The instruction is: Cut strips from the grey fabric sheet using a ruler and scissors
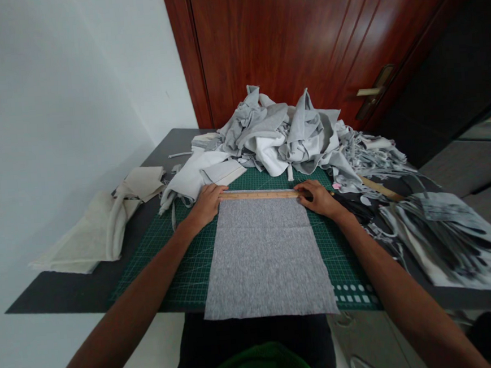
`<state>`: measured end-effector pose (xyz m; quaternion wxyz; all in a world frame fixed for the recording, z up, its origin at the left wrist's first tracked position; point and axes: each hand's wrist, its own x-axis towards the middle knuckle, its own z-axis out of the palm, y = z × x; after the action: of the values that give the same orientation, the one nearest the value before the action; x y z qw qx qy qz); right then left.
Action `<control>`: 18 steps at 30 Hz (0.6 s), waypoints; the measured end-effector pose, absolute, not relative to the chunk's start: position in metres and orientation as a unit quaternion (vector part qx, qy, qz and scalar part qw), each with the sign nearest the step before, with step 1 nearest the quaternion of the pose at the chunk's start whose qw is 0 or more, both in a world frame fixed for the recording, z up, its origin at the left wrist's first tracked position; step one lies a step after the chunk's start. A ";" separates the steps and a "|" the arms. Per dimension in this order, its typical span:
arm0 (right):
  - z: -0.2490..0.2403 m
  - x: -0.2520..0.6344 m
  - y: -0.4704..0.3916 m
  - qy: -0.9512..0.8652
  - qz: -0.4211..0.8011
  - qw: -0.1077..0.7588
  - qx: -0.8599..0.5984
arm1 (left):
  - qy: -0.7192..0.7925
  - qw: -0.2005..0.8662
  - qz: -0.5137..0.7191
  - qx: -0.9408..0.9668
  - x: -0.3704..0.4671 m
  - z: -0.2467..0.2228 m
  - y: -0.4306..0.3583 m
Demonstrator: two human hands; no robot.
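A grey heathered piece of fabric (pixel 268 256) lies flat, its near edge hanging slightly over the table's front. Across its far edge runs a wooden ruler (pixel 259 195). My left hand (pixel 207 205) grips the ruler's left end, with the fingertips on top at the fabric's far left corner. At the other end, my right hand (pixel 317 199) has its thumb and fingers curled round the ruler's tip by the far right corner. The fingers cover both ruler ends. Beneath the fabric is a green cutting mat (pixel 180 280) with grid lines.
Behind the ruler rises a heap of grey and white cloth scraps (pixel 271 131). Cream fabric (pixel 92 236) lies at the left, folded cloth pieces (pixel 457 235) at the right. Thin offcuts (pixel 370 154) and a wooden strip (pixel 379 187) lie beyond my right hand. A door (pixel 268 40) stands behind the table.
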<state>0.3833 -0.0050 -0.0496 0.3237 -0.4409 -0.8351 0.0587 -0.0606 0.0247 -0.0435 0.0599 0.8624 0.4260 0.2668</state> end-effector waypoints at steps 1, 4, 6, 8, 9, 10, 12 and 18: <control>-0.049 0.383 -0.005 -0.836 0.058 0.324 -0.440 | 0.428 0.057 0.265 0.862 -0.061 -0.044 0.025; -0.047 0.381 -0.007 -0.838 0.057 0.321 -0.437 | 0.440 0.051 0.260 0.858 -0.062 -0.043 0.024; -0.045 0.380 -0.008 -0.838 0.059 0.320 -0.438 | 0.444 0.050 0.255 0.857 -0.063 -0.042 0.023; -0.044 0.380 -0.009 -0.836 0.061 0.318 -0.443 | 0.448 0.053 0.252 0.856 -0.062 -0.041 0.022; -0.043 0.379 -0.010 -0.835 0.063 0.317 -0.445 | 0.450 0.055 0.251 0.855 -0.062 -0.040 0.021; -0.043 0.379 -0.010 -0.835 0.065 0.315 -0.447 | 0.453 0.056 0.250 0.854 -0.061 -0.039 0.020; -0.043 0.379 -0.010 -0.835 0.067 0.314 -0.448 | 0.459 0.058 0.250 0.851 -0.061 -0.038 0.020; -0.044 0.379 -0.010 -0.835 0.063 0.322 -0.442 | 0.464 0.050 0.254 0.847 -0.059 -0.038 0.020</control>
<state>0.3790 -0.0096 -0.0444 0.3220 -0.4420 -0.8348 0.0631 -0.0593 0.0201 -0.0385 0.0502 0.8470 0.4641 0.2544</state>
